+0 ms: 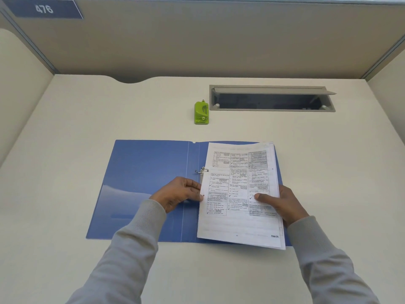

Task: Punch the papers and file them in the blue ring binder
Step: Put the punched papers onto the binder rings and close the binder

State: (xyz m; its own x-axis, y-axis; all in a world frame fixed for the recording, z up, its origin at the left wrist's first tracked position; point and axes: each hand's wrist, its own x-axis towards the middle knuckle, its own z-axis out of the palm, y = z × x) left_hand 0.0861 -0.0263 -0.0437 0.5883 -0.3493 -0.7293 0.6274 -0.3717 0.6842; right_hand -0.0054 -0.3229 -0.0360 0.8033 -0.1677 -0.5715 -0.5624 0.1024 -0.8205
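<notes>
The blue ring binder (142, 185) lies open flat on the desk in front of me. A stack of printed papers (238, 194) rests over its right half. My left hand (182, 193) grips the stack's left edge, just below the metal ring (202, 171). My right hand (278, 204) holds the right edge, thumb on top of the page. A punched hole shows near my left fingertips. The green hole punch (201, 113) stands further back on the desk, apart from both hands.
A grey cable hatch (271, 98) with its lid raised is set into the desk at the back right. Cubicle walls (197, 40) enclose the desk on three sides, with a sign reading 476 (43, 8) at the top left.
</notes>
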